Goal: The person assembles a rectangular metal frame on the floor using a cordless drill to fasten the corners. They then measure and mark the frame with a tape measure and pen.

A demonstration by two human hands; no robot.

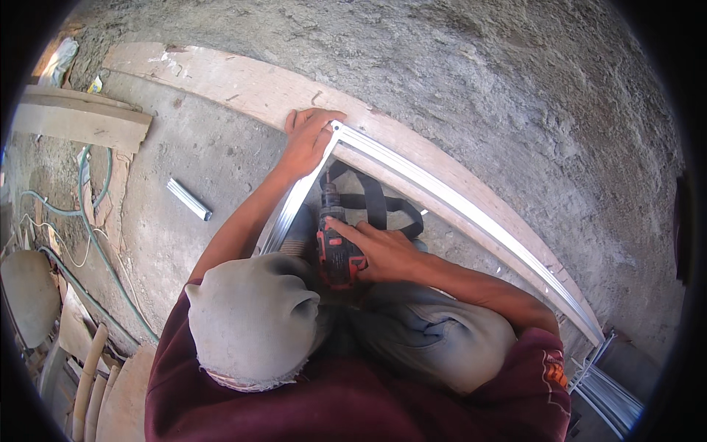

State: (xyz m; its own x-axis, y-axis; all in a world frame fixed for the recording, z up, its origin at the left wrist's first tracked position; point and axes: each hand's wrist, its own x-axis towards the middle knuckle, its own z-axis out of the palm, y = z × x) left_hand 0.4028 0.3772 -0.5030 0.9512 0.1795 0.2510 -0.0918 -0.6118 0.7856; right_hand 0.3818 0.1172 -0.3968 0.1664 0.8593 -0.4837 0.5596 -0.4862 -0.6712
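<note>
The silver, grooved metal frame (449, 190) lies with its long rail along the long, pale wooden plank (221, 77), which probably supports it; its other rail runs from the plank toward the person. The bare left hand (305, 140) clasps the corner at the plank, fingers curled round it, seemingly to steady the joint. On the plank's near side, the right hand (383, 249) grips a red-and-black cordless drill (339, 254), index finger along the casing, bit toward the plank. The frame's metal is smooth and shiny, the timber worn; a flat black strap (374, 197) loops just below the plank, and a short, ribbed silver channel (188, 200) lies apart from it on gritty grey concrete (243, 147).
</note>
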